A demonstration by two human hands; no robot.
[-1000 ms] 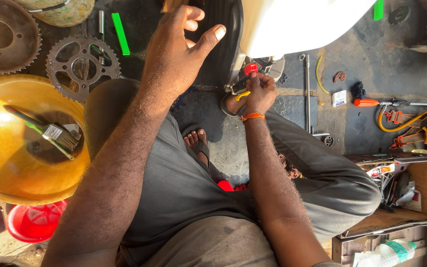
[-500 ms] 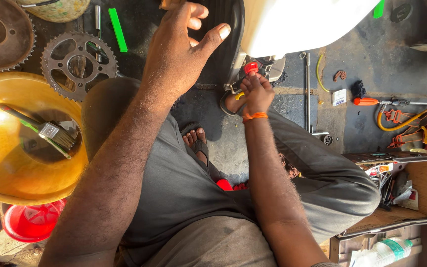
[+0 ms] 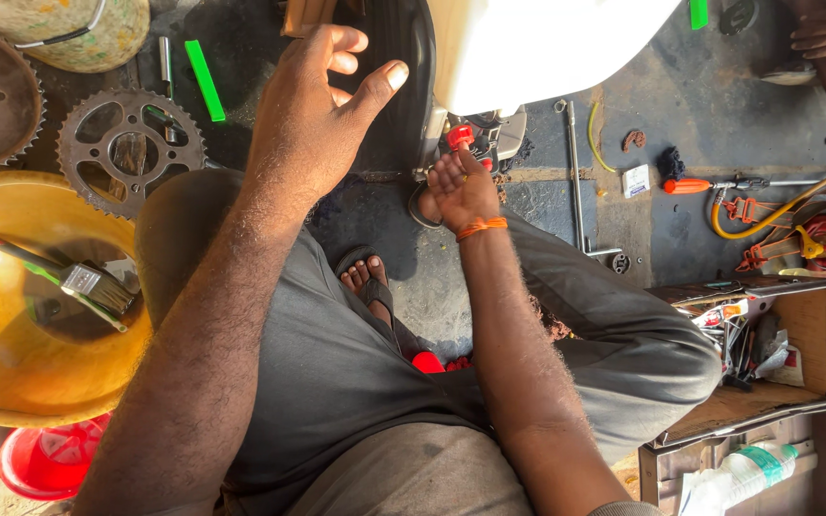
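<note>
left hand [image 3: 313, 119] spread wide, braced on the black tyre [image 3: 396, 86] to steady it. right hand [image 3: 461, 186] pinches a red-handled tool [image 3: 459, 137] just right of the tyre, under the white bodywork [image 3: 537, 48].

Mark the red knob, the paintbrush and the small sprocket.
red knob [image 3: 460, 136], head view, on its round top.
paintbrush [image 3: 97, 285], head view, on the metal ferrule.
small sprocket [image 3: 91, 143], head view, on the toothed ring's upper left.
</note>
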